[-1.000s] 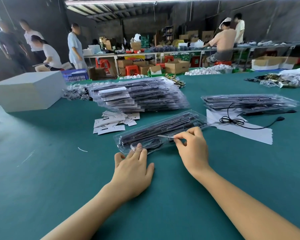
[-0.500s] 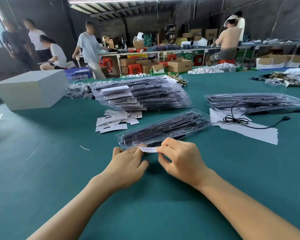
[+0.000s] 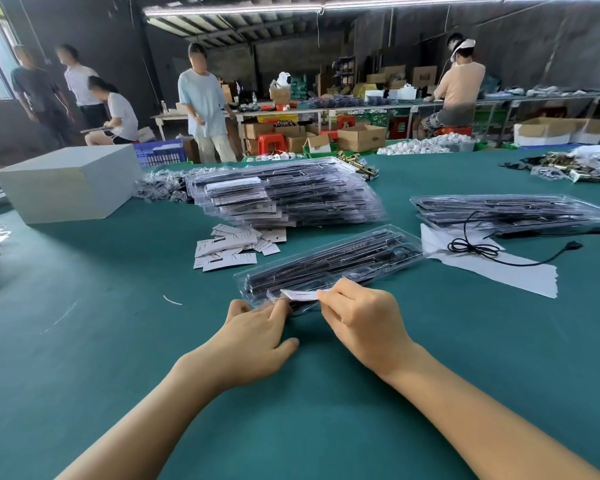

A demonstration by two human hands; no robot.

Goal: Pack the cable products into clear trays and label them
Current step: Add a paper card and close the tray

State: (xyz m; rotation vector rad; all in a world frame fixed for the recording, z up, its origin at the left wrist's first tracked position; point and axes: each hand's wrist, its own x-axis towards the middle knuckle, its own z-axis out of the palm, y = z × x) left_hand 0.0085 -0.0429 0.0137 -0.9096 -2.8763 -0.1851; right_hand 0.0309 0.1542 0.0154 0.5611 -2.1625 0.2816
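Progress: a tall stack of filled, labelled clear plastic trays (image 3: pixel 288 197) sits at upper centre of the frame, which suggests most units are already finished. A smaller stack of filled clear trays (image 3: pixel 510 211) lies at right centre; no labels are visible on it, so these trays probably await labelling. A loose black cable with a bundled coil (image 3: pixel 492 249) rests on a white paper sheet (image 3: pixel 520 271) just in front of that stack and is not yet packed. Loose white printed label cards (image 3: pixel 232 245) lie scattered on the green table (image 3: pixel 84 306) at left centre, near the tall stack.

Current unit: one long clear plastic tray holding black cable parts (image 3: pixel 329 263) lies diagonally at centre frame, its near end at the hands. It is filled and appears closed; labelling is the step in hand.

Hands: the right hand (image 3: pixel 364 318) pinches a small white label strip (image 3: pixel 300 294) between thumb and forefinger at the tray's near edge. The left hand (image 3: pixel 253 336) lies flat with extended fingers, the fingertips touching the strip's left end and the tray edge.

Remaining, by estimate: seat this label, label the right-hand stack, pack the loose cable.
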